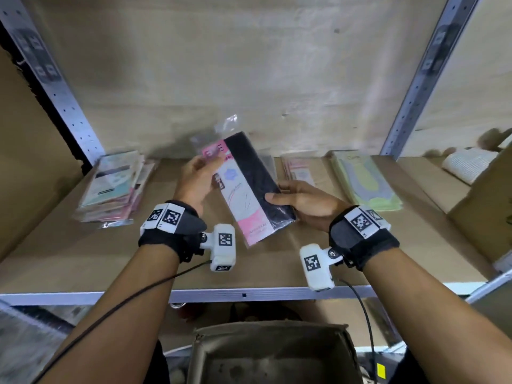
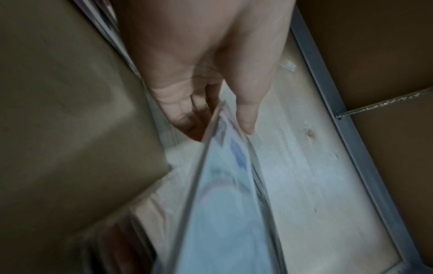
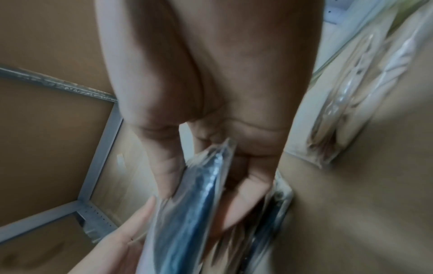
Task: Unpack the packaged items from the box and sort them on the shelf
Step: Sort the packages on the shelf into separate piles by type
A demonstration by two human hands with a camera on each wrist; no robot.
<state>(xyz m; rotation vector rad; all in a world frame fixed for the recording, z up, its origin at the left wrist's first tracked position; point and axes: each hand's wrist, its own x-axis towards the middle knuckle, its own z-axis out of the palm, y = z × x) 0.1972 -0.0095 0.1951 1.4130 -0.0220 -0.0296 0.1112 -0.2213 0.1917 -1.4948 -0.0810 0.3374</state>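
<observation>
Two hands share one flat packet [image 1: 250, 187] — pink card with a black item under clear film — held tilted above the middle of the shelf [image 1: 277, 267], apart from its board. The left hand [image 1: 198, 180] pinches the packet's upper left edge, thumb on the face and fingers curled behind. The right hand [image 1: 302, 202] grips the lower right edge, thumb across the black side and fingers closed beneath. In the right wrist view the packet [image 3: 199, 194] sits edge-on between thumb and fingers.

The step in hand looks like sorting — the packet is out of the box [image 1: 273, 353], which sits below the shelf's front edge, and not yet laid down. Next it needs a matching pile: a mixed stack [image 1: 115, 187] lies toward the left edge, pink packets [image 1: 300, 169] just behind the right hand, green ones [image 1: 365, 181] toward the right edge. Releasing one hand would ease the placing.
</observation>
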